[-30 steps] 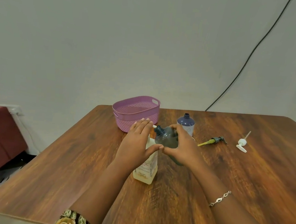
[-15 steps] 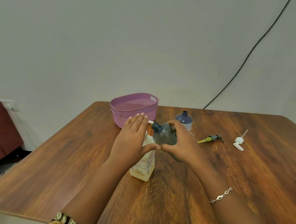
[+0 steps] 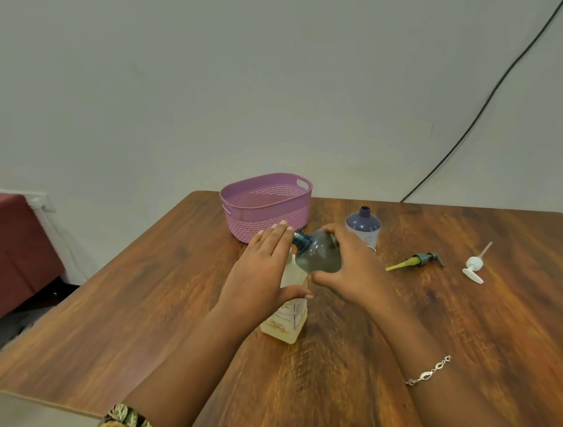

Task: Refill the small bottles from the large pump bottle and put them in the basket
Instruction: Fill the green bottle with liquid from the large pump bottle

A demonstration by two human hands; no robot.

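Left hand (image 3: 260, 273) still presses pump bottle (image 3: 288, 320) beside tilted small bottle (image 3: 319, 256)

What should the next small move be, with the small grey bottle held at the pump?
Probably press the left hand down once on the pump bottle. Its straight fingers lie flat over the pump head, and the right hand holds the grey bottle tilted, its open neck toward the spout, which the left hand hides. How full the grey bottle is cannot be told.
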